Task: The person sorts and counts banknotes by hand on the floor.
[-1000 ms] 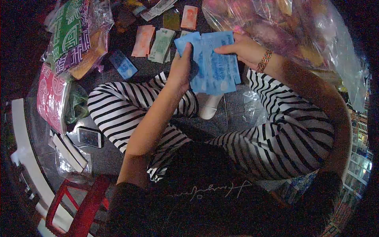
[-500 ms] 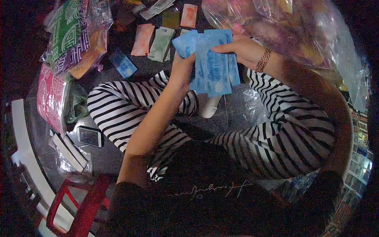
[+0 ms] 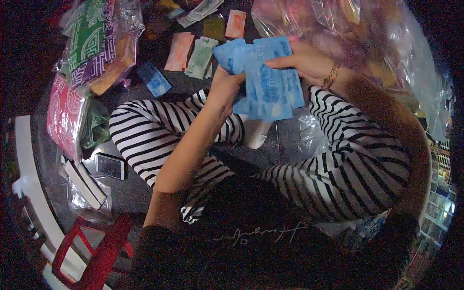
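Note:
Blue banknotes (image 3: 270,82) are fanned out in front of me above my crossed legs. My left hand (image 3: 224,87) grips them at their left side, its fingers mostly hidden behind the notes. On the upper right, my right hand (image 3: 307,63) pinches the same notes, with the thumb lying across their face. Just beyond, on the dark floor, lie orange notes (image 3: 179,50), green notes (image 3: 200,58) and another orange stack (image 3: 236,24). One more blue note (image 3: 154,79) rests apart on the floor to the left.
Plastic-wrapped green and purple packs (image 3: 89,48) and a red pack (image 3: 66,113) stand at the left. A phone (image 3: 110,166) lies below them, near a red frame-like object (image 3: 108,256). A large clear bag (image 3: 338,29) fills the upper right.
The blue notes and my right hand have shifted slightly right, and the notes are spread a little wider. The surroundings have moved slightly in view.

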A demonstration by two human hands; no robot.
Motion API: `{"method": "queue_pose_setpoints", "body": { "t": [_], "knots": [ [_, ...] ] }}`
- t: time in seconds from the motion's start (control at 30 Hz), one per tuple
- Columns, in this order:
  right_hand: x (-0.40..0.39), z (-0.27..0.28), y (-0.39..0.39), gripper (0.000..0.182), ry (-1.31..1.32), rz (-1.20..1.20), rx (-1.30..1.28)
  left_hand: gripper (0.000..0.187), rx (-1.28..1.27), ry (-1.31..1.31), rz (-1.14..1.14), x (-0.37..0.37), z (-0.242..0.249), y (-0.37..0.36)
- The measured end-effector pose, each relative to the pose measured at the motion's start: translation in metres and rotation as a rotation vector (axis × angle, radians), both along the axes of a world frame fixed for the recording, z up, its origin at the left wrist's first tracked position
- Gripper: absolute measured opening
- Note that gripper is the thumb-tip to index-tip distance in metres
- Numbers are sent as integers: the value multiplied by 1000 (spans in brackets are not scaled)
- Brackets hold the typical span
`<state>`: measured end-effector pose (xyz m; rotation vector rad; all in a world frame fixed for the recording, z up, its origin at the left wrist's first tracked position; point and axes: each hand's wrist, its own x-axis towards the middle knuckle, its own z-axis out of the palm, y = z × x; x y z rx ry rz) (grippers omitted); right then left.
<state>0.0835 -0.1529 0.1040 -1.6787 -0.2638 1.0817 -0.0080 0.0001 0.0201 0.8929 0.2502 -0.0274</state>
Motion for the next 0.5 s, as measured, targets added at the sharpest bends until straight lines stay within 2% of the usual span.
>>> {"method": "queue_pose_setpoints", "body": {
  "t": [0.1, 0.2, 0.3, 0.33, 0.4, 0.47, 0.5],
  "knots": [
    [7, 32, 10, 43, -21, 83, -94, 48, 57, 34, 6, -5, 27, 9],
    [-1, 58, 35, 42, -151, 105, 46, 49, 146, -59, 121, -10, 53, 23],
    [-9, 71, 62, 37, -256, 164, 21, 45, 226, -100, 382, -17, 64, 38],
    [-15, 80, 70, 37, -273, 177, 30, 45, 233, -116, 397, -21, 73, 42],
    [-31, 100, 83, 34, -306, 157, 198, 45, 14, -226, 457, -30, 95, 49],
    [-30, 88, 91, 34, -273, 109, 272, 45, -48, -289, 443, -39, 108, 55],
    [-38, 90, 97, 37, -488, 22, 263, 45, -60, -341, 430, -47, 121, 54]
  ]
}}
